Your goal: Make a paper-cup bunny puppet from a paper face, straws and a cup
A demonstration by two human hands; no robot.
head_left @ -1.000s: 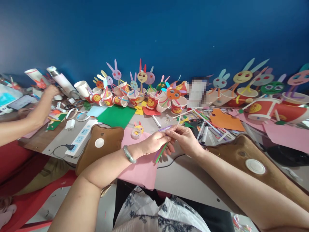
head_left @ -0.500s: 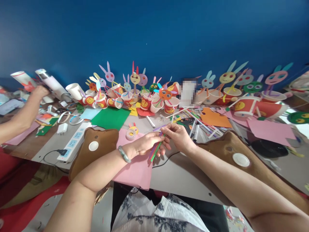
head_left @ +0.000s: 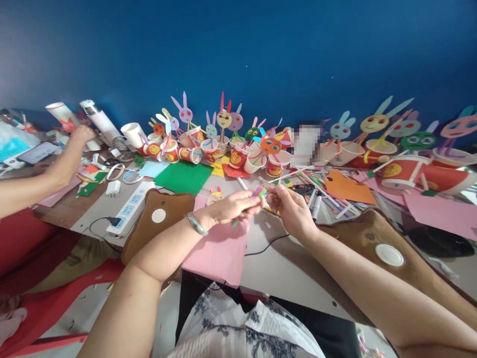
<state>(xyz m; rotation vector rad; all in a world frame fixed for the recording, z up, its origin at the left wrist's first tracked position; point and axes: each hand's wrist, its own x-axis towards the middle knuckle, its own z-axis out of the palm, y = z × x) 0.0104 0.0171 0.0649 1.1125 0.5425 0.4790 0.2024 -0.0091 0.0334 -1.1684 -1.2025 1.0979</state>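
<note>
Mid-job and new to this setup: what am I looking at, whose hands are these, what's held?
There is no machine: a person works with bare hands, and the one picture comes from a camera on their head, looking down. The left hand clasps a bundle of thin coloured strips; the right hand has its fingertips at the bundle's top end, though whether they pinch it is unclear. Below lies a pink paper sheet on the grey table. Behind stand red-and-white paper cups with paper bunny faces. The arm at far left belongs to another person.
</note>
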